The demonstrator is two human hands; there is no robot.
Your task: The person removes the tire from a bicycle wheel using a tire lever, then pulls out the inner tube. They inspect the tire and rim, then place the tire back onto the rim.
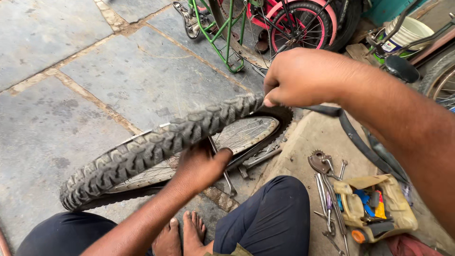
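At the far left we see grey stone paving (71, 95), and above it the knobby black bicycle tyre (142, 151) we are working on, its chunky tread dusty and worn, seated on a spoked silver rim (246, 132) that slants up from lower left to upper right in front of our knees. Our left hand (199, 166) reaches under the tyre with fingers curled around the rim, gripping it. Further right, our right hand (303, 76) is clenched at the tyre's upper end, pinching a black inner tube (355, 137) that trails away to the right. Beside our right knee lie wrenches (327, 189) and a grimy yellow tool tray (379, 204).
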